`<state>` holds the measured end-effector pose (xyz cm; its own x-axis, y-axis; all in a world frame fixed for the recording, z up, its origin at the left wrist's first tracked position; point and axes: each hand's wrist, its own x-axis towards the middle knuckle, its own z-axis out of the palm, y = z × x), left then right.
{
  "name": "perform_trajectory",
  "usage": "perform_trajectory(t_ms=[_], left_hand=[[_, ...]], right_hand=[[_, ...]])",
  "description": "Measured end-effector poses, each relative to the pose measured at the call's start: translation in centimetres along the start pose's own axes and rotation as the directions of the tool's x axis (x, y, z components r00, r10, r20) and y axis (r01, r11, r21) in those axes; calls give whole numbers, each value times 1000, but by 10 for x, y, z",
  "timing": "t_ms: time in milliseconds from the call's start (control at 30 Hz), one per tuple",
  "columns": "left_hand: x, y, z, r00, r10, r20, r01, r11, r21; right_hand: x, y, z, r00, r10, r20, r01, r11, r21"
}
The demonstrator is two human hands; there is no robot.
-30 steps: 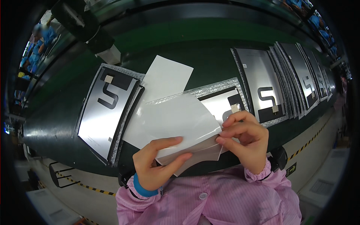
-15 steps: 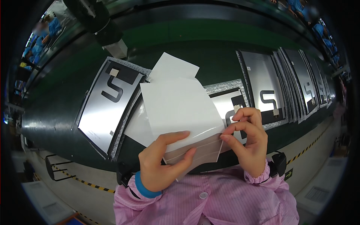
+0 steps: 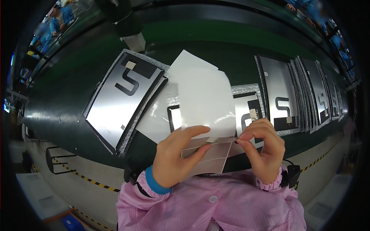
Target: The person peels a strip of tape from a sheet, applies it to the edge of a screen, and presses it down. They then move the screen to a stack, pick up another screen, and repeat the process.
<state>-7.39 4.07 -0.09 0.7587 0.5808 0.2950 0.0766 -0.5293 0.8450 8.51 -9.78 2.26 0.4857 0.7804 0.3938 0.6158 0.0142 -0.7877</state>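
Observation:
A white sheet (image 3: 208,100) with translucent grey strips (image 3: 208,159) along its near end is held up in front of me. My left hand (image 3: 173,159) grips it by the left side, thumb and fingers closed on it. The fingertips of my right hand (image 3: 266,148) are pinched on the right end of a thin grey strip (image 3: 223,139), partly lifted from the sheet. Behind the sheet lies a silver panel (image 3: 242,104) with black markings, mostly hidden. Another white sheet (image 3: 156,117) lies partly under the held one, to the left.
To the left, a silver panel (image 3: 111,104) with a black S-shaped band lies on a bubble-wrap-lined stack. A row of similar panels (image 3: 279,88) leans at the right on the dark green table (image 3: 54,111). A dark post (image 3: 119,19) rises behind. People in blue work farther off.
My right hand has drawn the thin strip's end up a little from the sheet. The sheet now stands more upright and narrower. The whole view has shifted slightly.

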Motion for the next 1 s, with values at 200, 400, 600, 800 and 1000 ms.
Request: perform_trajectory(t_ms=[200,400,600,800,1000], left_hand=[[-4,-14,-11,991,-115,67,125,980,-153],[-11,-27,-22,978,-156,140,191,936,-296],[-10,-26,-24,970,-200,139,221,962,-161],[-16,-30,-28,955,-290,58,295,914,-279],[-14,-34,-56,982,-182,40,185,932,-312]], right_hand=[[5,-6,6,990,-137,15,137,988,-63],[6,-6,8,986,-165,22,166,986,-33],[7,-13,9,969,-232,81,235,972,-31],[7,-17,9,948,-301,102,307,950,-53],[18,-24,13,919,-366,150,375,926,-42]])
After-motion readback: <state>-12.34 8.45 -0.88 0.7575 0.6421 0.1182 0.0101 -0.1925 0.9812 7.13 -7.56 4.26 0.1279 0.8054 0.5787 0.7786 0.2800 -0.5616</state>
